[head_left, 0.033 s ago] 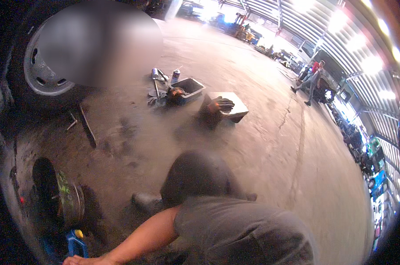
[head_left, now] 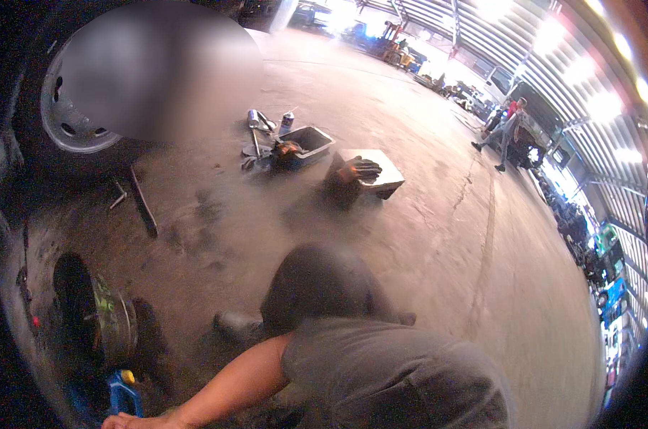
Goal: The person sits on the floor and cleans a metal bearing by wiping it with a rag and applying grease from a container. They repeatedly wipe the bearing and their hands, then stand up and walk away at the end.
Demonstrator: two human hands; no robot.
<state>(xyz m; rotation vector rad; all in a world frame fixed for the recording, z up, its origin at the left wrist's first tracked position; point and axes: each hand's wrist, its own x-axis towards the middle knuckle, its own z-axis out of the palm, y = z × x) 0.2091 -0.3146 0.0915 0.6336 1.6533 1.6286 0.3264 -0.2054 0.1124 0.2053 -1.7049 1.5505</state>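
My right hand (head_left: 134, 422) shows at the lower left, partly cut off by the bottom edge. It is right at a blue piece of equipment (head_left: 124, 393) with a yellow knob, and its grip on it cannot be made out. The bare forearm reaches there past my bent knee (head_left: 320, 286). Close above the blue piece stands a round metal part, like a drum or hub (head_left: 116, 322), with greenish marks. My left hand is out of view.
A big wheel (head_left: 81, 139), partly blurred, fills the upper left. A long bar (head_left: 144, 204) and a smaller rod-like tool (head_left: 119, 193) lie below it. Farther off are a tray (head_left: 325, 141), a can (head_left: 287, 121) and a dark glove (head_left: 360, 170) on a box (head_left: 390, 175). People (head_left: 510, 136) are at far right.
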